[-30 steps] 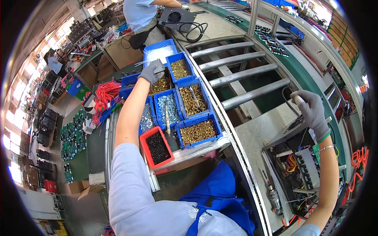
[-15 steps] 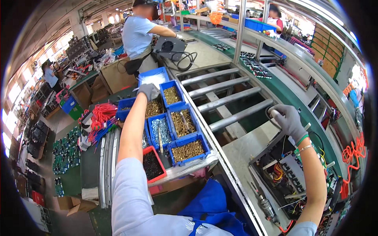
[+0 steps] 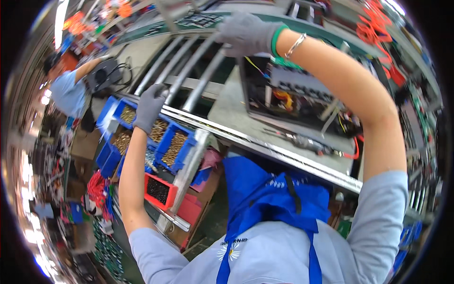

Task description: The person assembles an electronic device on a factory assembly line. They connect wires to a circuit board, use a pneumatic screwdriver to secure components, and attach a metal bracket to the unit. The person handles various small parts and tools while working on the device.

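My left hand (image 3: 150,108), in a grey glove, is above the blue parts bins (image 3: 176,163) beside the roller frame. Its fingers are bent together; whatever they hold, if anything, is hidden. Brass-coloured small parts (image 3: 174,147) fill several of these bins. Farther right, my right hand (image 3: 248,35), gloved in grey with a green cuff, is raised over the rollers, beyond the near corner of an open metal chassis (image 3: 283,116). Its fingers are curled and somewhat blurred, and I cannot make out what is in them. Wires and circuit boards show inside the chassis.
A power screwdriver (image 3: 307,143) with a red hose lies on the bench before the chassis. Metal rollers (image 3: 204,81) span the frame between my hands. A red bin (image 3: 160,190) of black parts stands nearest me. At far left, a person (image 3: 67,90) handles a grey box.
The view has swung, shifting the bins and the co-worker within it. My left hand has come from the far bins toward the roller frame. My right hand now appears over the rollers, past the chassis corner.
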`<state>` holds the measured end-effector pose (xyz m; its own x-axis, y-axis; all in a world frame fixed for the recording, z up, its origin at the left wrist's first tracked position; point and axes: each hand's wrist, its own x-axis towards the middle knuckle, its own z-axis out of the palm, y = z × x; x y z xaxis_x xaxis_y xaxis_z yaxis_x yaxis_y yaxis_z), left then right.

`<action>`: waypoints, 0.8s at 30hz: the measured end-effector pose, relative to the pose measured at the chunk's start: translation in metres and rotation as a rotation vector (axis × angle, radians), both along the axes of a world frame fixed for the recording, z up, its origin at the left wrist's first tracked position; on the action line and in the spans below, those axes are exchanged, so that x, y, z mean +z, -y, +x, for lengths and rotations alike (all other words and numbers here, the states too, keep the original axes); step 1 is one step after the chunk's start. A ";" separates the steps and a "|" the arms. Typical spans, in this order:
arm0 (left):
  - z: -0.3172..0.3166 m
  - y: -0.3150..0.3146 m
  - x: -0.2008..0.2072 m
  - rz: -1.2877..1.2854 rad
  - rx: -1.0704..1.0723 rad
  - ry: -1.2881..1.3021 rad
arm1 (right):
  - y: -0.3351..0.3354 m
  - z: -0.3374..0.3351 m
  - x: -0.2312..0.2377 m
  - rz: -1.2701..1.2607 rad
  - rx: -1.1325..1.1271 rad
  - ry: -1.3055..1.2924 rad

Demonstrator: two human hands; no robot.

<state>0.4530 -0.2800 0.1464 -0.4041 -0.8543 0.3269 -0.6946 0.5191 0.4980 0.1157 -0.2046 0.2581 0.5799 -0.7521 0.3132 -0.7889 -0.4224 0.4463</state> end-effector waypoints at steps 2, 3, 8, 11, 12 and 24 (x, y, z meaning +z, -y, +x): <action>-0.051 -0.039 -0.013 0.208 -0.215 -0.007 | -0.045 -0.008 0.000 -0.160 0.136 0.075; -0.071 -0.052 -0.027 0.235 -0.230 0.055 | -0.071 -0.014 -0.002 -0.308 0.294 0.123; -0.147 -0.077 -0.096 0.243 -0.215 0.237 | -0.210 -0.047 -0.057 0.051 0.122 0.195; -0.185 -0.065 -0.132 0.082 -0.317 0.028 | -0.286 -0.077 -0.124 0.382 -0.246 0.309; -0.195 -0.064 -0.137 0.147 -0.258 -0.012 | -0.310 -0.087 -0.154 0.272 -0.341 0.409; -0.214 -0.081 -0.176 0.193 0.119 -0.178 | -0.280 -0.076 -0.242 -0.076 -0.383 0.893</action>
